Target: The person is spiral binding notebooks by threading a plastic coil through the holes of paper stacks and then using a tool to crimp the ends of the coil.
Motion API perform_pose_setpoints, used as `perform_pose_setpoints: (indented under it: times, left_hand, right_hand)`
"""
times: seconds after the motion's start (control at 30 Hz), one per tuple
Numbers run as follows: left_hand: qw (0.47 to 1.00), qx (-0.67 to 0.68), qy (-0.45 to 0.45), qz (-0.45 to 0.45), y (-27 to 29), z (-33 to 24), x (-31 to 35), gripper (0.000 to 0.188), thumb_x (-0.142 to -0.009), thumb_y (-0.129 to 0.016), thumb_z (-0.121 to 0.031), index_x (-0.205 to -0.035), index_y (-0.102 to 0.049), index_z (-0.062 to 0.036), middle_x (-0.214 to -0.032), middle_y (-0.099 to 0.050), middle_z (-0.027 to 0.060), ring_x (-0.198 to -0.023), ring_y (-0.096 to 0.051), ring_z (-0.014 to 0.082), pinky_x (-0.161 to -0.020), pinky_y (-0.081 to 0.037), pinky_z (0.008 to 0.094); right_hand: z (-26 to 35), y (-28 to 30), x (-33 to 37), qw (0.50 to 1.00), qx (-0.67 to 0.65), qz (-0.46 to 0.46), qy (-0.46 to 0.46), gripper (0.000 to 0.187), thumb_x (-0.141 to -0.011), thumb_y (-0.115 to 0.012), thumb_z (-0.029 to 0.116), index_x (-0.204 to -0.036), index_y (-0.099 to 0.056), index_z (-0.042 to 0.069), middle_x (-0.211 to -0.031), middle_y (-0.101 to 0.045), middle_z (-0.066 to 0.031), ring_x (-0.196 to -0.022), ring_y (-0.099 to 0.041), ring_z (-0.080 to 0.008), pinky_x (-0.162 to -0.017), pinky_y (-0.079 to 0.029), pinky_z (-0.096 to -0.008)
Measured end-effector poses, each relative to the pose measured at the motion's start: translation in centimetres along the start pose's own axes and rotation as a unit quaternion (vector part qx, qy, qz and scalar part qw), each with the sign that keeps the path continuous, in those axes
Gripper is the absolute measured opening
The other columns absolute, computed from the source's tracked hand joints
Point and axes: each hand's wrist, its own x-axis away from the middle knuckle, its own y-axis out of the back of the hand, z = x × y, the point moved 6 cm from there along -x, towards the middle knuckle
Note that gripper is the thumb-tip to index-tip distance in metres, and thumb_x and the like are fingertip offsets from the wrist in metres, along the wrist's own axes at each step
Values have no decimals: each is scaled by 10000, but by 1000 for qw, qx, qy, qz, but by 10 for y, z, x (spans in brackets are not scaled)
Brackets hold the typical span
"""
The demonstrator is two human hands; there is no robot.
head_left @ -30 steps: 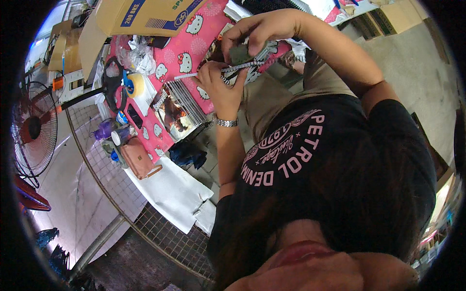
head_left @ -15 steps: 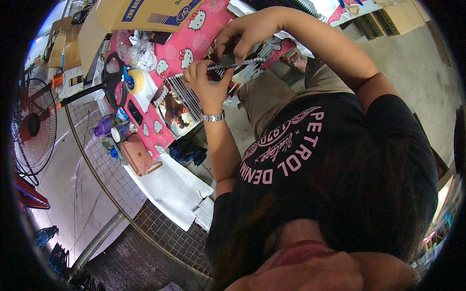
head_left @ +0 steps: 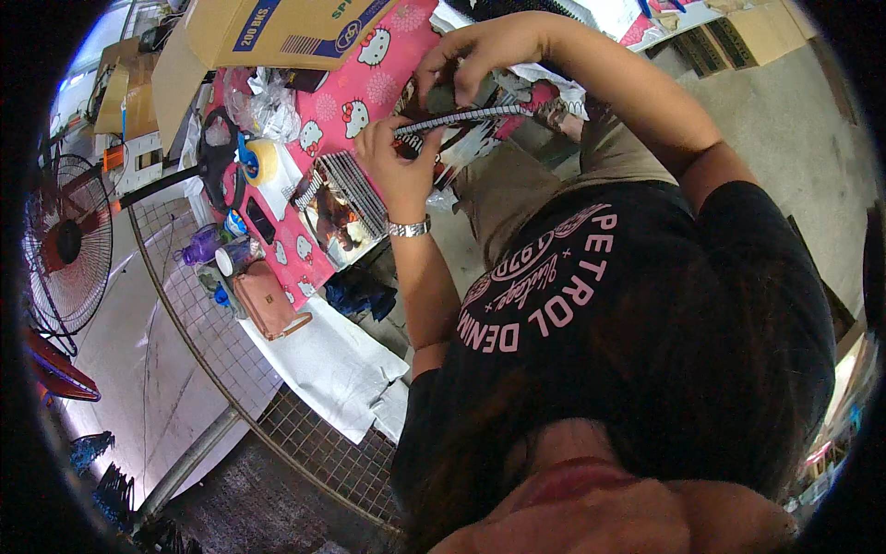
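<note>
My left hand (head_left: pixel 399 166), with a silver watch at its wrist, grips a spiral notebook (head_left: pixel 480 138) near its coil, thumb on one side and fingers on the other. A pale wire coil (head_left: pixel 498 113) runs along the notebook's edge, and its loose end sticks out to the right. Over the far side of the notebook, my right hand (head_left: pixel 475 60) is curled, its thumb and fingers around a dark part of it; the fingertips are partly hidden. Beside my left hand lies a stack of spiral notebooks (head_left: pixel 346 208) with pictured covers.
A pink patterned cloth (head_left: pixel 369 78) covers the table, with a cardboard box (head_left: pixel 286 28) at its far side. Tape (head_left: pixel 268 162), a phone (head_left: pixel 260 222) and a pink pouch (head_left: pixel 268 300) lie at the left. A fan (head_left: pixel 69 240) stands beyond; cartons (head_left: pixel 738 42) sit far right.
The notebook has turned slightly, and more of its coil now shows, reaching farther right. My right hand has shifted a little; my left hand keeps its grip.
</note>
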Motion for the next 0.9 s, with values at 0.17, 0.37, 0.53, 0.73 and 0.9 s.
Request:
perform_pose_setpoints:
  times: [0.17,0.37,0.53,0.73,0.9]
  left_hand:
    - [1000,4,-3,29,5,23,-1,329,-638,-799,-121,-910,-621,-72,-983,-538,92,-967,-487,284,-890,-363,405]
    - [994,78,61,42,7,34,-5,347,-631,-802,-71,-925,-620,-44,-970,-526,89,-883,-534,250,-756,-439,333]
    - [992,110,49,48,7,36,-9,307,-659,-785,-44,-906,-603,-21,-921,-541,76,-814,-556,219,-701,-453,300]
    - [980,169,96,41,5,41,-6,288,-678,-775,-15,-903,-594,-10,-883,-551,76,-779,-568,197,-700,-460,285]
    - [953,252,162,45,-3,60,0,275,-728,-759,8,-935,-579,2,-896,-567,51,-756,-583,140,-684,-468,250]
  right_hand:
    - [5,-2,-9,999,38,-2,-4,396,-755,-666,171,-1108,-610,-1,-922,-644,-15,-863,-576,-93,-785,-453,-251]
    - [-6,0,-21,983,166,-1,-74,443,-763,-646,184,-1159,-592,-9,-946,-647,-46,-867,-585,-118,-789,-453,-257]
    - [10,-10,-23,994,-92,59,27,399,-742,-678,208,-1094,-639,25,-941,-660,-18,-864,-592,-125,-778,-459,-259]
    - [1,-3,-26,998,-63,3,-22,428,-730,-675,160,-1132,-618,24,-965,-638,-19,-893,-570,-113,-805,-457,-263]
    - [-3,1,-18,988,-79,-104,-84,421,-734,-688,153,-1127,-626,14,-975,-639,-36,-910,-570,-119,-805,-459,-261]
